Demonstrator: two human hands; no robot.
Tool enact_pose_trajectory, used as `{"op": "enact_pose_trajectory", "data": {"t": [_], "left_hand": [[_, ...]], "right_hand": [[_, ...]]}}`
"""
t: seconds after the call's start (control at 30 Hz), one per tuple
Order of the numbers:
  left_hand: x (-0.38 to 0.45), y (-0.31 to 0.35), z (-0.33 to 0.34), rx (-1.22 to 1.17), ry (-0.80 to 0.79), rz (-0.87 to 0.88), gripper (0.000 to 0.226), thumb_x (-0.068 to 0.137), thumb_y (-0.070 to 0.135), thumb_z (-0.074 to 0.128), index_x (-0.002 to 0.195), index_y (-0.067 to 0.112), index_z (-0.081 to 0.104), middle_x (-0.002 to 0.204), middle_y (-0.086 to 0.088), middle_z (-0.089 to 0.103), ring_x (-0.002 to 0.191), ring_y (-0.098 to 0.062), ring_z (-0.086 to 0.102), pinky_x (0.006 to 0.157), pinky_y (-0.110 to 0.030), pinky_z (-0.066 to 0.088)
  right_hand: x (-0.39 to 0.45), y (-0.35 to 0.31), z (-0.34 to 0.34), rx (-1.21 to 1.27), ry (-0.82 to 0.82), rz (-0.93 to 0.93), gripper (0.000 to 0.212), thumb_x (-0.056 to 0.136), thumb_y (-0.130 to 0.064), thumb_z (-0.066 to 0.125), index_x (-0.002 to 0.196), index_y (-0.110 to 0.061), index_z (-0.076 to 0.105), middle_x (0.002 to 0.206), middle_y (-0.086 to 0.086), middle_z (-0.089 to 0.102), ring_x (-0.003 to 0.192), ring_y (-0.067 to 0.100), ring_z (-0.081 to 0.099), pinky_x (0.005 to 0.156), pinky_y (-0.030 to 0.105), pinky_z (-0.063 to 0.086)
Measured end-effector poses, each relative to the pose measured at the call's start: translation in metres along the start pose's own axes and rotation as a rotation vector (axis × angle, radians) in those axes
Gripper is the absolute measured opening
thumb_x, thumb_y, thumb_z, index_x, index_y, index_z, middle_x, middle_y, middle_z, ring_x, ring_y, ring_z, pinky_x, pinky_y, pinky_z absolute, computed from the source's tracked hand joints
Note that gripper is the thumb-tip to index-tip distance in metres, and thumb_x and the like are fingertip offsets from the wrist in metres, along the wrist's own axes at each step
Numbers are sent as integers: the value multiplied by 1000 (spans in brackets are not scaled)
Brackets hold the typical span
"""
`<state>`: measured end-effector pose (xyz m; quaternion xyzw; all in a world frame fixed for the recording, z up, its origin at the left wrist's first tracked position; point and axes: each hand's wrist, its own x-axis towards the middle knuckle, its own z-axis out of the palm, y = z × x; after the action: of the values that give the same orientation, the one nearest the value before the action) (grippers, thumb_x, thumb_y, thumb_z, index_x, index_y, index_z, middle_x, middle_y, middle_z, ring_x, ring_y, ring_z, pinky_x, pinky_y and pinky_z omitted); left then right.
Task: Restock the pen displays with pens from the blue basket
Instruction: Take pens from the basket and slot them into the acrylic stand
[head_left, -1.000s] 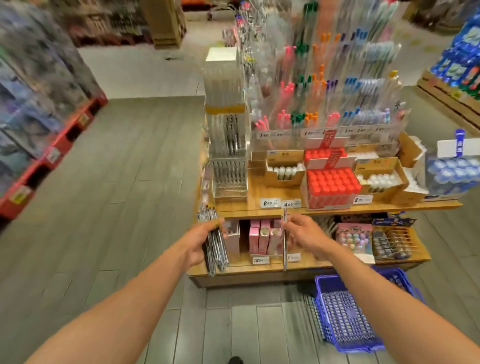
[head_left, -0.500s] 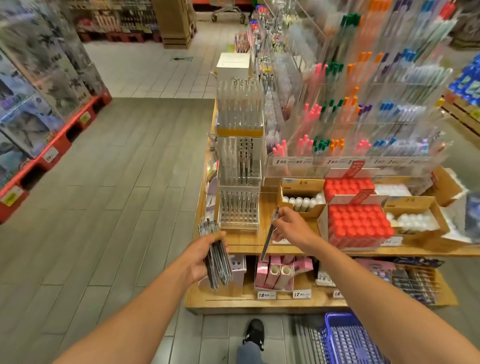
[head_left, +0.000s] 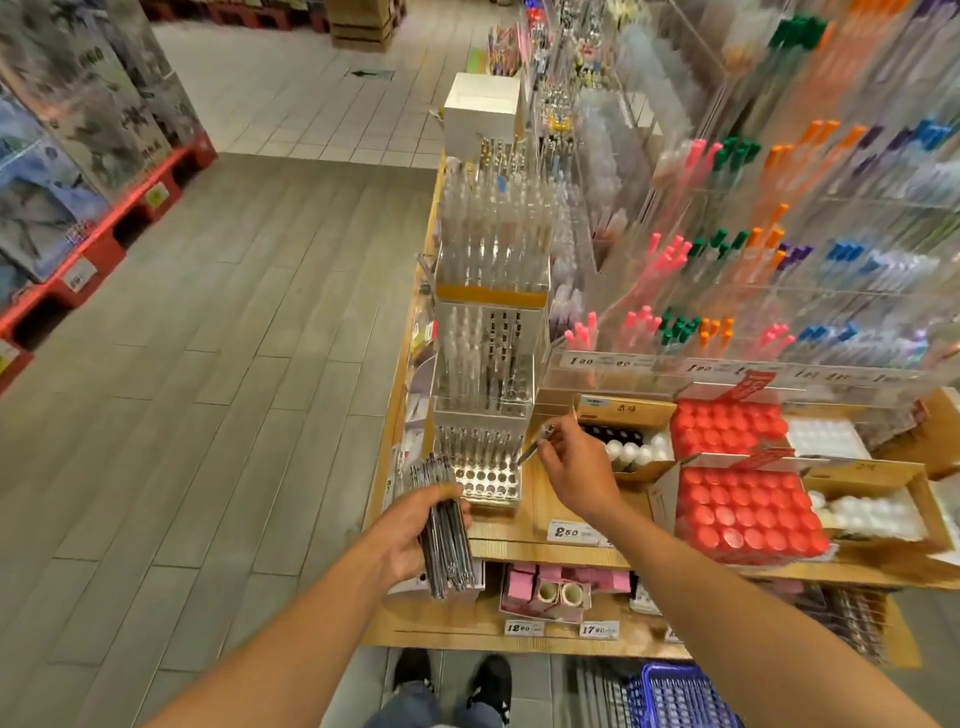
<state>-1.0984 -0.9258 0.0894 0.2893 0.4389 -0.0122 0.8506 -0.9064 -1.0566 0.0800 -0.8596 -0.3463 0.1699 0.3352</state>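
My left hand (head_left: 410, 530) grips a bundle of grey pens (head_left: 447, 535) in front of the shelf's left end. My right hand (head_left: 576, 470) pinches a single pen (head_left: 535, 446), its tip slanting down toward the lowest tier of the clear stepped pen display (head_left: 488, 467), whose front rows of round holes show open. Higher tiers of that display hold several pens. The blue basket (head_left: 675, 696) stands on the floor at the bottom right, partly cut off by the frame edge.
Red-capped items in boxes (head_left: 743, 514) and cardboard boxes of white items (head_left: 634, 452) fill the wooden shelf (head_left: 519, 535) to the right. Acrylic racks of coloured pens (head_left: 727, 291) rise behind. Pink boxes (head_left: 545, 587) sit on the lower shelf. My shoes (head_left: 452, 675) stand at its base.
I have stepped closer to the shelf. My right hand rose from the lower shelf edge to the stepped display, tilting the single pen toward its holes. The left hand with the bundle rose slightly.
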Motion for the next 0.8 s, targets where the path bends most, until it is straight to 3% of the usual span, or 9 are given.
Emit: {"op": "enact_pose_trajectory", "data": {"t": [0.23,0.43,0.6,0.67,0.73,0.8], "left_hand": [[15,11,-7,18,-13,-53,46,80,12,67,122,-1,54,84,-16,66,70,-25,63,75,-39,54],[28,16,-13,84,5,-93,26,90,15,65,113,4,60,89,-14,68,77,-26,65,81,-44,52],[37,18,-13,119,-15,-121,25,91,13,65,113,2,60,88,-14,68,75,-25,64,84,-44,51],[39,18,-12,128,-21,-127,31,90,12,68,117,-1,60,88,-14,68,75,-25,65,86,-43,51],[42,17,-10,142,-31,-132,40,86,12,72,120,-4,61,88,-15,69,75,-25,65,87,-43,51],[44,15,-9,182,-44,-133,49,80,15,76,122,-7,61,88,-15,69,75,-25,65,84,-42,53]], "right_hand": [[5,14,23,-48,-45,49,14,96,-23,55,110,-25,53,78,-16,59,69,4,58,59,28,47],[8,9,41,-131,-84,93,20,97,-25,54,116,-18,54,80,-9,60,71,11,57,61,26,42],[6,7,49,-149,-72,171,19,97,-27,55,114,-19,60,87,-5,67,75,14,64,58,21,40],[6,8,49,-175,-112,262,24,95,-29,59,114,-15,64,95,1,72,84,17,67,66,23,46],[3,6,47,-140,-208,340,19,91,-27,66,102,-13,68,97,2,71,86,16,67,72,25,51],[-4,-2,45,122,-305,375,8,90,-21,67,87,-13,69,86,2,71,71,11,66,64,25,55]]}}
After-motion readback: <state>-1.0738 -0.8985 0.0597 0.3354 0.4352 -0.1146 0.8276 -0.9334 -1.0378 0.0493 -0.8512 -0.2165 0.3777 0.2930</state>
